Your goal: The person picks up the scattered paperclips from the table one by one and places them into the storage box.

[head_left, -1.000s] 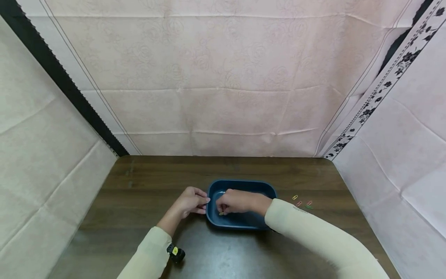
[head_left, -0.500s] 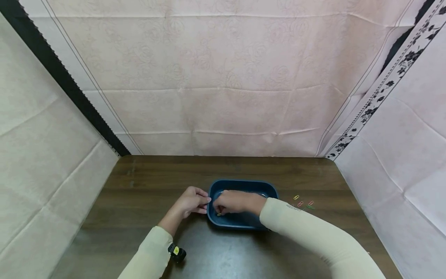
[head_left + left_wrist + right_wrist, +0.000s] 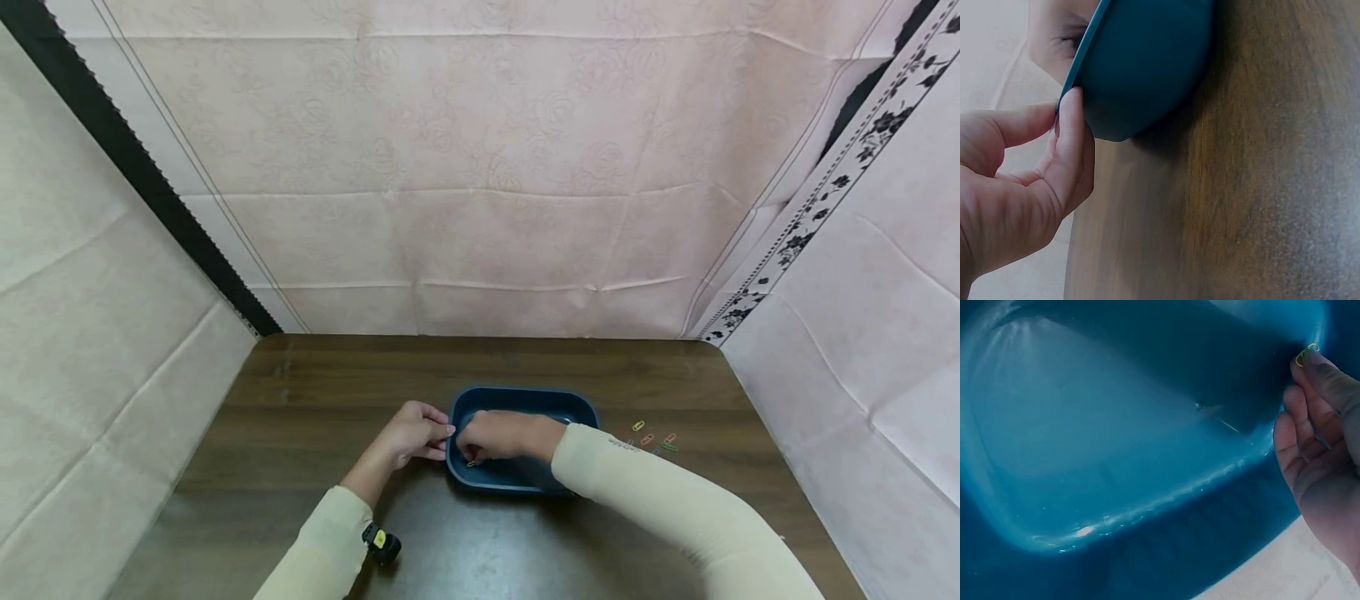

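A blue plastic tray [image 3: 525, 390] stands on the wooden table. My left hand [image 3: 412, 435] pinches its left rim; in the left wrist view the thumb lies on one side of the rim and the fingers [image 3: 1071, 134] on the other. Inside the tray, near its left end, is my right hand [image 3: 498, 435]. Between its thumb and index finger it pinches a yellow paper clip [image 3: 1307, 354], clearest in the right wrist view. The other fingers of that hand are loosely bent. Part of the tray is hidden under the right hand and sleeve.
Right of the tray several loose paper clips lie on the table [image 3: 322, 400]: a yellow one [image 3: 638, 426], reddish ones [image 3: 647, 439] and a green one [image 3: 670, 447]. The right sleeve [image 3: 645, 492] passes close by them. Pale cloth [image 3: 465, 167] hangs behind the table and at both sides.
My right hand has shifted slightly left inside the tray with the yellow paper clip in its fingers. The left hand keeps its grip on the rim.
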`<state>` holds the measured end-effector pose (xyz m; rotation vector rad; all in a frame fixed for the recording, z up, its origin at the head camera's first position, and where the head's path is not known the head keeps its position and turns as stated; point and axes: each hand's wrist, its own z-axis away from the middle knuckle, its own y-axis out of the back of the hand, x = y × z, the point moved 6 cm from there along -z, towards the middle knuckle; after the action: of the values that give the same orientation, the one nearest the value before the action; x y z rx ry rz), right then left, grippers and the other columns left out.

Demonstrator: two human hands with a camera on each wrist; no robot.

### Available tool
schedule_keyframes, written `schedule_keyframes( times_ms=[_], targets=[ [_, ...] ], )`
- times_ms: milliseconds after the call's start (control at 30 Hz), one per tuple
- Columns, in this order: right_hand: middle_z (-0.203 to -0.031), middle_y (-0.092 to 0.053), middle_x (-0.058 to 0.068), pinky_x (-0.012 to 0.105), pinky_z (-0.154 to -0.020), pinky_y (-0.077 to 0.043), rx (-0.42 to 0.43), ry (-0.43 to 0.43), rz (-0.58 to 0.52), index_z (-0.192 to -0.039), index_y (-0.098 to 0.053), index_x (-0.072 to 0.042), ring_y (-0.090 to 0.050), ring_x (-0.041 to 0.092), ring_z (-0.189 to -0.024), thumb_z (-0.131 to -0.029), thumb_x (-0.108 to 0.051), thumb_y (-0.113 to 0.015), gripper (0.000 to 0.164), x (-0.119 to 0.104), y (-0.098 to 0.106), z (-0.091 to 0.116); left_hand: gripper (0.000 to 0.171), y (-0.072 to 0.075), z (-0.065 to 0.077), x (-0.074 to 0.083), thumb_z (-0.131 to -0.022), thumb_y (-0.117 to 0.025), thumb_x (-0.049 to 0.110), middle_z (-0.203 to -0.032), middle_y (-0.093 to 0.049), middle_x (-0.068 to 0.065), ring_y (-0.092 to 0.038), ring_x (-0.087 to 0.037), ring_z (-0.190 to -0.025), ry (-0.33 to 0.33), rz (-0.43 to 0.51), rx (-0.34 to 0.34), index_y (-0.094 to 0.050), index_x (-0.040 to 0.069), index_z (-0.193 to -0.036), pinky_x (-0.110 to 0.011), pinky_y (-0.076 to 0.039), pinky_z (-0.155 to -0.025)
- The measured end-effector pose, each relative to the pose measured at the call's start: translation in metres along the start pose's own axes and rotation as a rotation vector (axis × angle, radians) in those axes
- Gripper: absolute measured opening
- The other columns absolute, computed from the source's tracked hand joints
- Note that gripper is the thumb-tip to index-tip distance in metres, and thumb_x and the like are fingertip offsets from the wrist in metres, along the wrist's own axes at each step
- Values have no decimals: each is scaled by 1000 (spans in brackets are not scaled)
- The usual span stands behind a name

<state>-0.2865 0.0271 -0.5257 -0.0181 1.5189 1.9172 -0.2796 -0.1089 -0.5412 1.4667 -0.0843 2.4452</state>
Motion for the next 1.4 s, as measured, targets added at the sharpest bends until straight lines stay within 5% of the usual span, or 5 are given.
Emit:
schedule_keyframes(
  times_ms=[500,800,1400],
  targets=[
    [-88,-67,-10,16,-71,-55,-39,-66,-65,-96,-70,-24,-63,0,-74,-98,-18,-70,7,4,-5,-4,18,-1,0,-1,-100,-66,4,-94,-65,-17,-66,-19,-73,-8,-1,-10,-63,-5,-115,-34,-66,-69],
    [-90,-66,-12,14,-71,-53,-20,-68,16,-99,-70,-26,-61,-2,-75,-97,-20,-72,7,7,-5,-7,19,-1,1,0,-99,-67,4,-94,-65,-16,-66,-19,-73,-1,-5,-2,-62,-5,-115,-33,-66,-69],
    [-95,-63,-11,15,-72,-54,41,-39,-23,-106,-70,-18,-59,2,-81,-99,-17,-71,7,11,19,14,22,-1,2,1,-99,-67,5,-95,-66,-18,-67,-20,-73,4,-9,3,-61,-6,-117,-34,-66,-70]
  ],
)
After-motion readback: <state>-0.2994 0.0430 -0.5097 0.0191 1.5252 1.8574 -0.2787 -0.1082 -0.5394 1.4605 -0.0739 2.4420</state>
